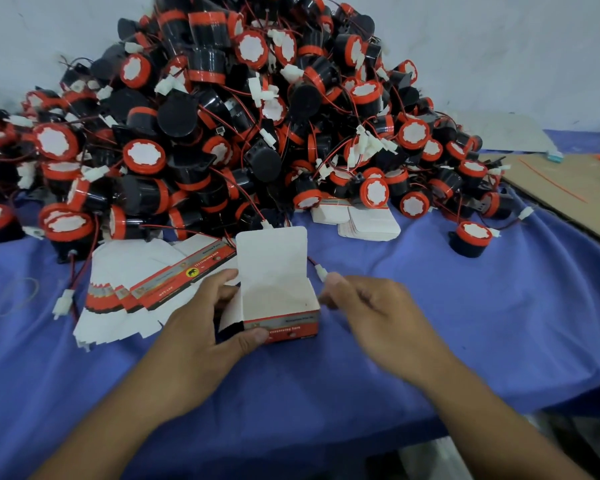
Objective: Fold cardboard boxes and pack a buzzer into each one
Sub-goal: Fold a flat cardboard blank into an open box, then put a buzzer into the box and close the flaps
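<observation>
box folded up, lid open, looks empty, mid-worktop; left hand grip clamped on its near-left corner, right hand blurred just beside its right wall, grip state can't tell; next: pull one from buzzer pile, drop in.

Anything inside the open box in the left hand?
No buzzer visible: the open box shows only bare white inner walls, lid flap raised. Its near inner floor is hidden behind the front wall.
</observation>
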`<action>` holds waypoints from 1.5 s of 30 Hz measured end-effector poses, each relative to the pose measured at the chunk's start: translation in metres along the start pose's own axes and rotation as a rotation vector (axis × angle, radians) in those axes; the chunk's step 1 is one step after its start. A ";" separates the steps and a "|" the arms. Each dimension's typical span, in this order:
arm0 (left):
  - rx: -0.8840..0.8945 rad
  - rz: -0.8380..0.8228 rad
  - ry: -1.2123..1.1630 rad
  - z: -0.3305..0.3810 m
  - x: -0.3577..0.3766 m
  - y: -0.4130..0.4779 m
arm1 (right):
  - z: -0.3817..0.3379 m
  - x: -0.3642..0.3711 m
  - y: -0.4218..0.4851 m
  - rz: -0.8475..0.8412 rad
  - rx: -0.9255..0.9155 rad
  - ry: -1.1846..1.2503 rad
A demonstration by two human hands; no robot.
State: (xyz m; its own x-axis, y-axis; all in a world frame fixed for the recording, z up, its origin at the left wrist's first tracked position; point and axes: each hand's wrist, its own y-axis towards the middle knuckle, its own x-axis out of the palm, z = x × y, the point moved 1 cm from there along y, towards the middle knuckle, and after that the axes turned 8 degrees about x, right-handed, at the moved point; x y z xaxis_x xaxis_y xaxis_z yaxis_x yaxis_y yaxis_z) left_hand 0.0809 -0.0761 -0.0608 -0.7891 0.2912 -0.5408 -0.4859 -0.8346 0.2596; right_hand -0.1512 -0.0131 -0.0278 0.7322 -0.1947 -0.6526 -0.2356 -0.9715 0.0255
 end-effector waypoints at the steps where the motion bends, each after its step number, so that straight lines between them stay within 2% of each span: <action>1: 0.017 -0.003 0.012 0.001 0.000 0.000 | 0.000 -0.005 0.009 0.048 0.025 0.009; 5: 0.037 0.001 0.035 0.003 0.001 -0.001 | -0.023 -0.012 0.067 0.201 0.002 -0.015; 11: 0.030 0.051 0.019 0.000 0.006 0.001 | -0.082 0.018 0.167 0.113 -0.158 -0.268; 16: 0.042 0.090 -0.023 -0.001 0.012 -0.001 | -0.095 0.027 0.208 0.232 -0.137 -0.403; 19: 0.025 0.085 -0.058 -0.002 0.012 -0.001 | -0.092 0.030 0.214 0.229 -0.168 -0.463; 22: 0.035 0.083 -0.067 -0.002 0.010 0.000 | -0.089 0.029 0.216 0.228 -0.100 -0.291; 28: 0.044 0.077 -0.030 -0.004 0.012 0.000 | -0.072 0.021 0.207 0.076 0.062 0.116; 33: 0.045 0.087 -0.045 -0.004 0.011 0.000 | -0.063 -0.009 0.188 0.183 0.101 0.586; 37: 0.062 0.064 -0.059 -0.002 0.009 0.001 | -0.060 -0.042 0.147 0.162 0.075 0.940; 40: 0.076 0.008 -0.089 0.001 0.005 0.003 | -0.055 -0.052 0.097 -0.012 -0.052 0.899; 45: 0.078 -0.072 -0.099 0.002 -0.003 0.004 | -0.041 -0.038 0.033 -0.280 -0.355 0.556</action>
State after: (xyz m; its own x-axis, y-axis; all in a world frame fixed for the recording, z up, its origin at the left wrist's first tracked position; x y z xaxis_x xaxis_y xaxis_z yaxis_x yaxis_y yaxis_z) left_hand 0.0805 -0.0791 -0.0563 -0.7826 0.3966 -0.4799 -0.5670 -0.7724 0.2864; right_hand -0.1604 -0.0432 0.0290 0.9743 0.1197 -0.1909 0.1613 -0.9621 0.2199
